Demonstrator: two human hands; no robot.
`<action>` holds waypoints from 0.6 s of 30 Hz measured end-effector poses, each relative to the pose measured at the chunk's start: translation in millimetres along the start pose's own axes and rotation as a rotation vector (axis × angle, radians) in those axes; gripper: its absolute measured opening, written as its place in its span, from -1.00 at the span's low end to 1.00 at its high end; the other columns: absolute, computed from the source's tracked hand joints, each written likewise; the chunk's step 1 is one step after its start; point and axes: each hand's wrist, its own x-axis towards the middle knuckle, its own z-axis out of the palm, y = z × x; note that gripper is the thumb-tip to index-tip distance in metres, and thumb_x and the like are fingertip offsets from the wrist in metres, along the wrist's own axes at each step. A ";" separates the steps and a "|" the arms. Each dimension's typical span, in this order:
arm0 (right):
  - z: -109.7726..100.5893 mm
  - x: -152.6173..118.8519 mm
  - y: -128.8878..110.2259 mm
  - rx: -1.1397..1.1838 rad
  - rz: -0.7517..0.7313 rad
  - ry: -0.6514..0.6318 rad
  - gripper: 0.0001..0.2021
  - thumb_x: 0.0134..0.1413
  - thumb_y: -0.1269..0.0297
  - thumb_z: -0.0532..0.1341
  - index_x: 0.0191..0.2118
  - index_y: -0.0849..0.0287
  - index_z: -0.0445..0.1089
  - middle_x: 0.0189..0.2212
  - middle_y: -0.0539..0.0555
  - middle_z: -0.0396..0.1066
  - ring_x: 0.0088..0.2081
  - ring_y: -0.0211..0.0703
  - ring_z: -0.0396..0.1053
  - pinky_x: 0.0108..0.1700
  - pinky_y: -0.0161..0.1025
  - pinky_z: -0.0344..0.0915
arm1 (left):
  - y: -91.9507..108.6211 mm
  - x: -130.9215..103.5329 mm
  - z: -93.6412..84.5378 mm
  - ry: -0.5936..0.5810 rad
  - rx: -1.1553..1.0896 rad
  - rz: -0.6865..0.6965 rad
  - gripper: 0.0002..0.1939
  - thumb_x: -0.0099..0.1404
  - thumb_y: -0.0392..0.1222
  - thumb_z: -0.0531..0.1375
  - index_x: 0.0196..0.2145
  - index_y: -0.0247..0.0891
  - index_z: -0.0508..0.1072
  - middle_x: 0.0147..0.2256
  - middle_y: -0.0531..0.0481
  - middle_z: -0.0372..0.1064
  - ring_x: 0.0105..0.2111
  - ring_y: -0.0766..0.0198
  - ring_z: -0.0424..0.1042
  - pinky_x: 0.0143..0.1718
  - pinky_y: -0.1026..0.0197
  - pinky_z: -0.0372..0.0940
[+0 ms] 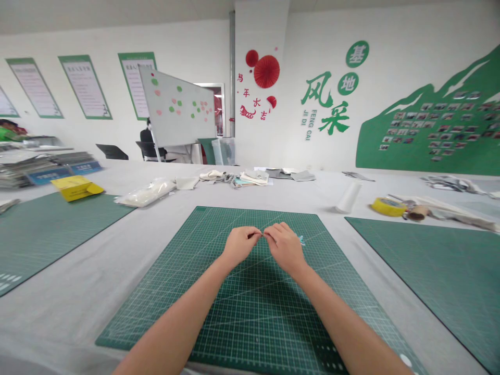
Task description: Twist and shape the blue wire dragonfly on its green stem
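Both my hands are raised over the far half of a green cutting mat [250, 312], their pinched fingertips nearly meeting. My left hand [241, 244] is closed, thumb pressed to forefinger; whatever lies between them is too small to name. Just to its right, my right hand [284, 245] is pinched the same way, and its fingers hide anything they hold. A small light-blue piece [301, 240] shows beside the right hand's outer edge; I cannot tell whether it is held or lies on the mat.
More cutting mats lie left [58, 224] and right [437, 271]. Beyond are a plastic bag [146, 192], a yellow packet [76, 187], fabric scraps [253, 178], a white cylinder [349, 197] and yellow tape [388, 207]. Stacked papers [23, 166] stand far left, near a person in green [10, 133].
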 end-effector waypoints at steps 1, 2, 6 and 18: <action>0.5 0.0 0.5 -0.003 0.000 -0.004 -0.80 0.18 0.37 0.01 -0.37 0.16 0.36 -0.45 0.07 0.32 -0.31 -0.13 0.18 -0.23 -0.23 0.09 | -0.2 0.3 -1.0 -0.011 0.044 0.026 -0.77 0.20 -0.21 0.04 -0.47 -0.22 0.47 -0.51 0.07 0.38 -0.45 0.30 0.31 -0.41 0.30 0.11; 1.0 -0.1 0.9 -0.004 0.003 -0.009 -0.81 0.18 0.37 0.02 -0.37 0.16 0.36 -0.45 0.07 0.32 -0.31 -0.13 0.19 -0.23 -0.23 0.09 | -0.5 0.6 -2.0 -0.025 0.090 0.047 -0.77 0.21 -0.21 0.04 -0.46 -0.21 0.48 -0.49 0.06 0.38 -0.43 0.29 0.31 -0.40 0.29 0.11; 3.0 -1.2 2.2 0.045 0.050 -0.051 -0.83 0.16 0.38 0.04 -0.37 0.13 0.35 -0.42 0.04 0.31 -0.33 -0.19 0.22 -0.29 -0.28 0.10 | -2.4 0.9 -6.6 -0.086 0.210 0.090 -0.75 0.24 -0.20 0.02 -0.41 -0.18 0.50 -0.47 0.03 0.36 -0.41 0.28 0.29 -0.38 0.28 0.10; 8.1 4.8 22.0 0.951 0.372 -0.384 -0.87 -0.04 0.24 0.17 -0.46 0.19 0.31 -0.72 -0.14 0.15 -0.67 -0.37 0.10 -0.61 -0.40 0.07 | -8.3 6.5 -20.7 -0.272 -0.151 0.100 -0.80 0.20 -0.17 0.10 -0.41 -0.23 0.51 -0.43 0.03 0.24 -0.34 0.31 0.27 -0.24 0.28 0.16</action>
